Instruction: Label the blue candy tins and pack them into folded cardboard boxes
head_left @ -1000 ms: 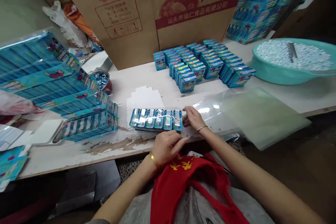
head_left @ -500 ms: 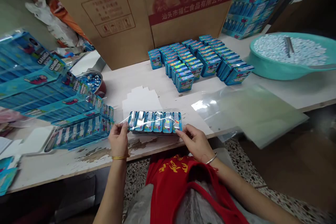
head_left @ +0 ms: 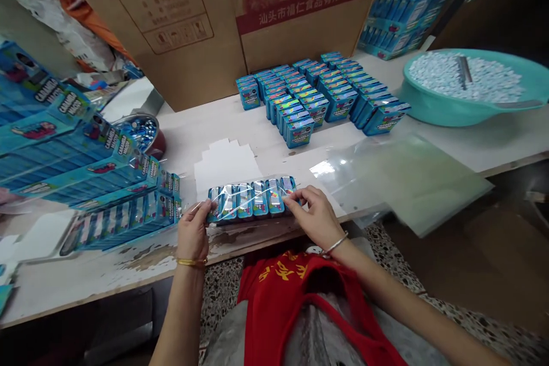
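In front of me a row of several small blue candy tins (head_left: 252, 200) lies at the table's near edge, with shiny clear plastic film over it. My left hand (head_left: 195, 230) is closed at the left end of the row, thumb and finger pinching the film there. At the right end my right hand (head_left: 315, 214) is closed too, its thumb and fingertips pinching the film against the last tin. White paper cards (head_left: 225, 163) lie fanned out just behind the row.
Loose blue tins (head_left: 300, 131) stand in rows before a large carton (head_left: 189, 80). Wrapped packs (head_left: 72, 166) are stacked at left beside a red-brown bowl (head_left: 158, 140). A turquoise basin (head_left: 437, 106) of pale candies and a pile of clear plastic sheets (head_left: 433, 183) are at right.
The film over the tins has shifted and creased, and the row has tilted slightly. My right hand has moved a little inward over the right end. The camera view has shifted slightly.
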